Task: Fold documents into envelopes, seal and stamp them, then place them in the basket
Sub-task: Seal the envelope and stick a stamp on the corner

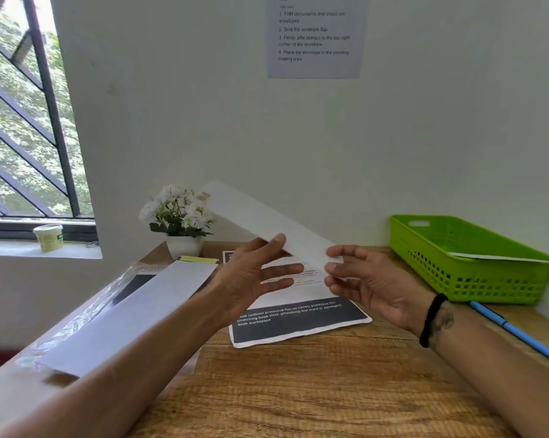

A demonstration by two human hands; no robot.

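Note:
A white envelope is held up above the desk, slanting from upper left to lower right. My left hand holds its lower edge between thumb and straight fingers. My right hand pinches the envelope's near right end with thumb and fingertips. Below the hands lies a printed document with a dark band of white text. A green basket stands at the right with a white envelope inside. More white envelopes lie in a clear wrapper at the left.
A pot of white flowers stands at the desk's back corner beside a yellow sticky pad. A blue pen lies on the wooden desk near the basket. An instruction sheet hangs on the wall. A small tub sits on the windowsill.

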